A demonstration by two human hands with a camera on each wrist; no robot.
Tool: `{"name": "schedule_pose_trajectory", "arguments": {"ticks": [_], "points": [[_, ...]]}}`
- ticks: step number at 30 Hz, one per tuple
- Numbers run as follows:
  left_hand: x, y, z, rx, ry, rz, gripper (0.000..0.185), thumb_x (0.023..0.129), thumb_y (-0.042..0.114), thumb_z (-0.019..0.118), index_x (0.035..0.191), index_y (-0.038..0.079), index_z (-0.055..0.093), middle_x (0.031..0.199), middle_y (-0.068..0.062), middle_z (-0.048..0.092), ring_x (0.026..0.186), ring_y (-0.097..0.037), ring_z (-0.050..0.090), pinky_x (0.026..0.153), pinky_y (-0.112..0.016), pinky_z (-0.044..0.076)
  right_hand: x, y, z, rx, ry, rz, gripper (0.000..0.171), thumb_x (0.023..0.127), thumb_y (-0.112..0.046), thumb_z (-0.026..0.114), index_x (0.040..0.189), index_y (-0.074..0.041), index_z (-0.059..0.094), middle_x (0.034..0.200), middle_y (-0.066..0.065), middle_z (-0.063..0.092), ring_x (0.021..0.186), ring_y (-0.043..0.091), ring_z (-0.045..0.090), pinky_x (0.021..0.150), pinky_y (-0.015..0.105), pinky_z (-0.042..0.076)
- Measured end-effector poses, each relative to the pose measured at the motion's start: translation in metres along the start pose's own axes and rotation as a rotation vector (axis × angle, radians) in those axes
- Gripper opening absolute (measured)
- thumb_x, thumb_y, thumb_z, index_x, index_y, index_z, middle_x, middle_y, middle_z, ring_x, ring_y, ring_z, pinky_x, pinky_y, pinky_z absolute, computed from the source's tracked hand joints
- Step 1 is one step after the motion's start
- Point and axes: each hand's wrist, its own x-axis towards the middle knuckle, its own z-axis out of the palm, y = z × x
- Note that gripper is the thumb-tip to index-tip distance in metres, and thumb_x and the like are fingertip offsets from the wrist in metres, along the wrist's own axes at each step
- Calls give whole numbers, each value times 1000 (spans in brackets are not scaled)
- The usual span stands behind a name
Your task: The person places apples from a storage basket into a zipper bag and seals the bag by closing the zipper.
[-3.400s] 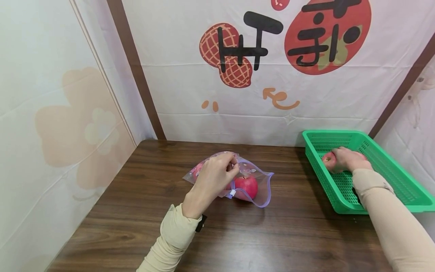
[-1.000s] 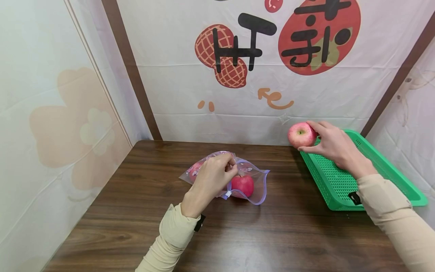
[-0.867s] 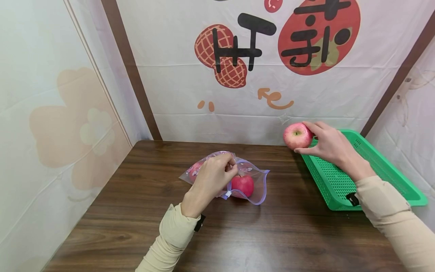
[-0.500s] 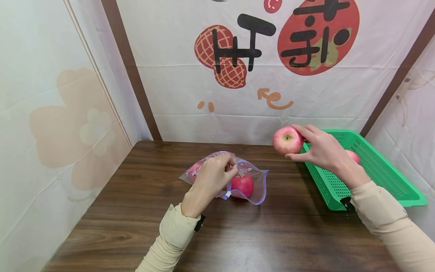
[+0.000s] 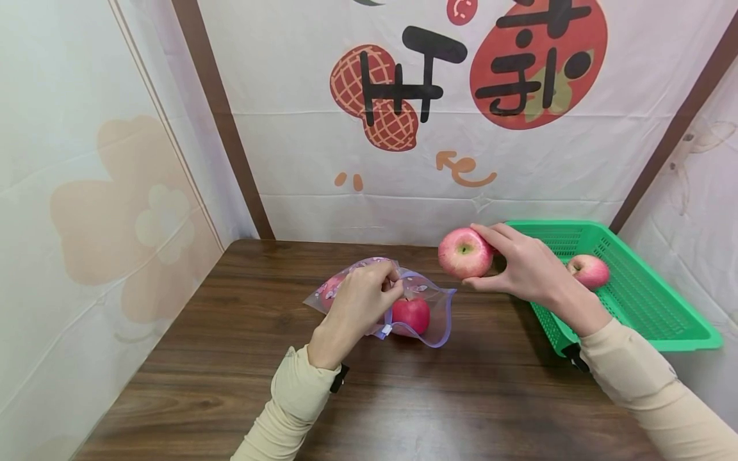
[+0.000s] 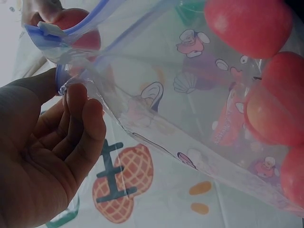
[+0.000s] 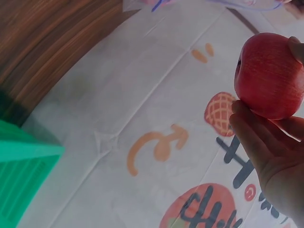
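Two hands, one clear bag (image 5: 439, 312) with purple edging and one green basket (image 5: 642, 304) are in view over the brown table (image 5: 490, 390). The right hand (image 5: 530, 270) grips one apple (image 5: 466, 253), thumb below it and fingers above; a second apple (image 5: 589, 271) sits in the basket, its dimple facing left. At least three more apples (image 5: 411, 315) are inside the bag; the exact number cannot be told. The left hand (image 5: 362, 298) pinches the bag's upper edge. The bag's long axis runs left to right, its mouth pointing right, toward the basket. The gripped apple is above the table, near that mouth, between bag and basket, its dimpled end turned toward the person.
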Motion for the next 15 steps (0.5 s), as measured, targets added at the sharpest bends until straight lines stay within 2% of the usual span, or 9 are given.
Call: {"name": "schedule_pose_trajectory", "arguments": {"ticks": [10, 15], "points": [[-1, 0, -1, 0, -18, -14, 13, 78, 2, 66, 74, 14, 61, 60, 7, 52, 56, -3, 43, 52, -19, 37, 2, -23, 13, 60, 22, -96, 85, 60, -41, 92, 132, -7, 60, 110, 2, 65, 92, 15, 64, 74, 36, 58], [-2, -1, -1, -12, -16, -12, 12, 79, 2, 67, 75, 13, 62, 59, 7, 52, 54, -2, 42, 51, -19, 36, 3, -33, 17, 96, -6, -98, 86, 61, -41, 93, 132, -7, 60, 110, 1, 64, 93, 12, 64, 77, 34, 58]]}}
